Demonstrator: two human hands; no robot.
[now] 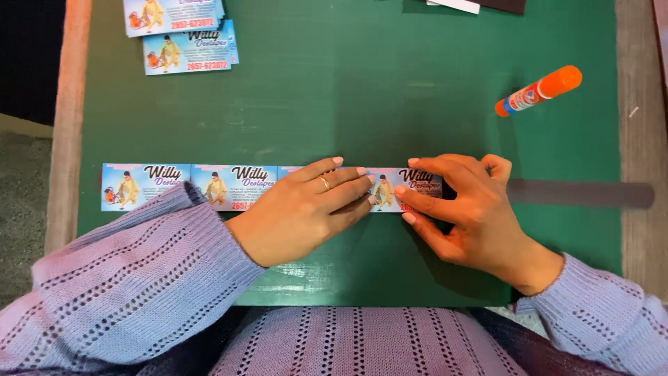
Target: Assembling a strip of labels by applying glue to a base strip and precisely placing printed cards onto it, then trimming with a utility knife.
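A row of small printed cards lies side by side on a dark strip across the green table. The leftmost card and the one beside it lie uncovered. My left hand rests flat on the third card, fingers stretched right. My right hand presses the rightmost card with fingertips and thumb at its edges. Both hands lie on the cards and grip nothing.
An orange-capped glue stick lies at the upper right. A small pile of the same cards sits at the upper left. Paper scraps lie at the top edge. Wooden borders frame the green surface.
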